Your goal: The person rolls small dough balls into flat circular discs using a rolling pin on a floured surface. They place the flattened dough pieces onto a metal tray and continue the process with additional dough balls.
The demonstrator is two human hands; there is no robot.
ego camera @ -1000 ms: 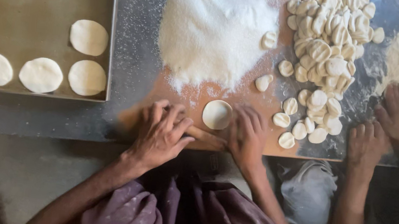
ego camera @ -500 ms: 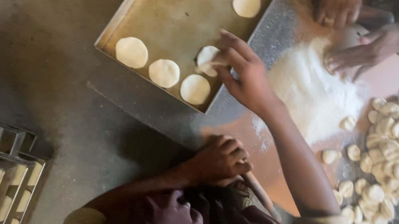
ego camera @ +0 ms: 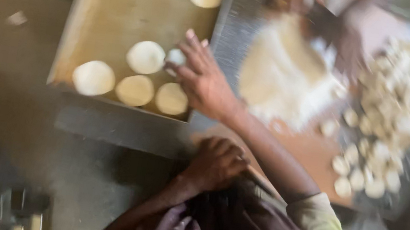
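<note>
Now right hand (ego camera: 204,80) over tray (ego camera: 75,32) — fingertips holding dough disc (ego camera: 174,57).

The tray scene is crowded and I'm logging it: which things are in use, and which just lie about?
In use: right hand laying a dough disc on the tray; left hand at the table edge.
Lying about: flour heap; dough pieces.
</note>
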